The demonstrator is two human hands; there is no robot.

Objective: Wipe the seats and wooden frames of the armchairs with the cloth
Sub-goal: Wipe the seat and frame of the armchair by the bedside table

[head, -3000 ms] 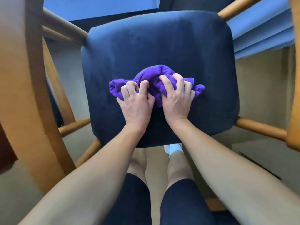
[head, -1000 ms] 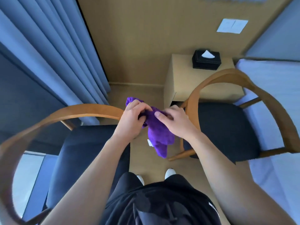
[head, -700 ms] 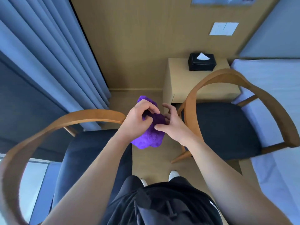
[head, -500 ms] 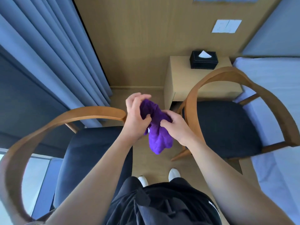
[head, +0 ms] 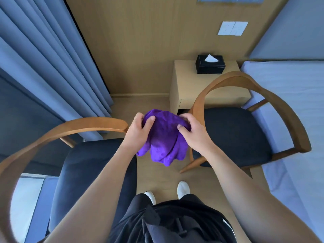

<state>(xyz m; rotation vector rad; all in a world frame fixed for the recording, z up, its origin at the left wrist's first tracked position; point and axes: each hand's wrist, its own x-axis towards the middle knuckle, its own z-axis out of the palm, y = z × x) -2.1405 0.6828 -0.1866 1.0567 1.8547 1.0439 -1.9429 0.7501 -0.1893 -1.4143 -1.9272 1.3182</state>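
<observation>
Okay, both hands raised mid-air. Left hand pinches cloth at its 9 o'clock edge, thumb on front, fingers curled behind. Right hand grips 3 o'clock edge, fingers wrapped over top. Cloth hangs bunched between chairs, touching neither. Left chair at 8 o'clock, right chair at 3 o'clock. Tissue box at 1 o'clock.

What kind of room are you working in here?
Probably a hotel bedroom: a bed with white sheets at right, a bedside table holding a tissue box, and long blue curtains.
</observation>
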